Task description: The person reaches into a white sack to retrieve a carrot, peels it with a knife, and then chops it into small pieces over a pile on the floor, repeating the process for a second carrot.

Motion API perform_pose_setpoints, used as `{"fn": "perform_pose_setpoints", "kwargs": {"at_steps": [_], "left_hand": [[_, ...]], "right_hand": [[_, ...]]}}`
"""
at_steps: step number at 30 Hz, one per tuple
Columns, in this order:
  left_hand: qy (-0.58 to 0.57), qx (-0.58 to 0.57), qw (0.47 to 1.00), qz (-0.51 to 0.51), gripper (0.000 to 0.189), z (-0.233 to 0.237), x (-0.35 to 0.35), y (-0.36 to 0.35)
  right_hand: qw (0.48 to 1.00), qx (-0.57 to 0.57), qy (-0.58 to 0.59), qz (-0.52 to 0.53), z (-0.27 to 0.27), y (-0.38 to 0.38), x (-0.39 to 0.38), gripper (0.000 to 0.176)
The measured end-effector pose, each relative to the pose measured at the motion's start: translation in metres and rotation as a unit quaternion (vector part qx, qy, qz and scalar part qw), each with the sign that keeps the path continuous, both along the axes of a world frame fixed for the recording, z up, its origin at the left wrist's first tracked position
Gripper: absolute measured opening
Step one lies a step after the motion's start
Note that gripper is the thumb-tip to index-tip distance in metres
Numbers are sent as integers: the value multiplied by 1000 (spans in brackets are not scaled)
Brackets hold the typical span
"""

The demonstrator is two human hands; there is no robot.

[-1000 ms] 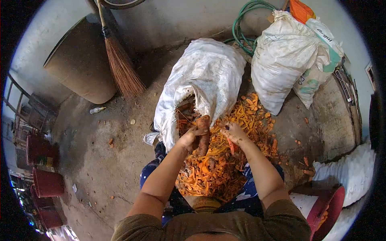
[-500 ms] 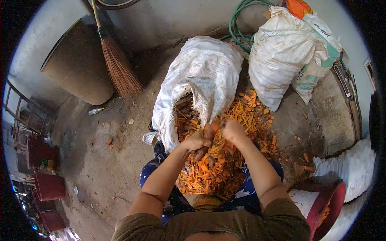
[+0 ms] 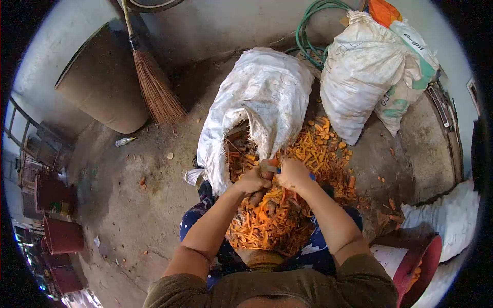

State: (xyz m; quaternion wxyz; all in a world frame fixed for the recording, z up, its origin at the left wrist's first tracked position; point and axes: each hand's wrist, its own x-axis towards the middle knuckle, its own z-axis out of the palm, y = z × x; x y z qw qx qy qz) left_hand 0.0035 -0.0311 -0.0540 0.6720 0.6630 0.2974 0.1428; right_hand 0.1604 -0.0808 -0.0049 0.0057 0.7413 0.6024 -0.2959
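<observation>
My left hand (image 3: 251, 181) is closed around a brown-skinned carrot (image 3: 267, 175), its cut end orange. In my right hand (image 3: 295, 174) is a knife (image 3: 268, 167); its blade lies across the carrot, and bits of blue handle show on either side of the fist. Just below my hands, between my knees, rises a heap of orange peelings and pieces (image 3: 264, 226). Ahead of the left hand gapes the torn mouth of a white sack (image 3: 262, 87), with more carrots inside, partly in shadow.
Orange scraps (image 3: 323, 146) spread right of the sack. Full white sacks (image 3: 359, 66) stand at back right, by a green hose (image 3: 303, 36). A broom (image 3: 154, 87) leans against a large bin (image 3: 105, 82). A red bucket (image 3: 426, 267) lies tipped at lower right.
My right hand has moved down and left, closer to my left hand, and the knife blade now shows against the carrot. The view has shifted slightly.
</observation>
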Motion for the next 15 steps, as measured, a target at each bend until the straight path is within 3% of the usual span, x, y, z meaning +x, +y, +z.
{"fn": "perform_pose_setpoints", "kwargs": {"at_steps": [1,3,5,7,9,10,12,15], "left_hand": [[0,0,1000,-2,48,-2,1,2],[164,58,984,-42,41,-6,2,6],[98,-8,995,-17,37,15,1,-5],[32,-74,997,13,33,19,-2,-3],[-20,-336,939,69,24,6,-6,6],[-20,-336,939,70,24,8,-7,7],[-79,-469,874,100,18,12,-10,6],[-91,-478,870,81,20,4,-7,6]], "right_hand": [[1000,23,-13,-1,-13,0,2,32],[998,17,-5,-60,-29,4,28,30],[993,15,1,-121,-34,5,51,29],[976,-65,44,-204,-33,8,61,30],[985,-15,54,-163,-34,4,48,30],[989,36,68,-127,-28,4,37,30],[991,-24,82,-99,-17,5,23,32],[994,39,91,-45,-6,-2,7,38]]}}
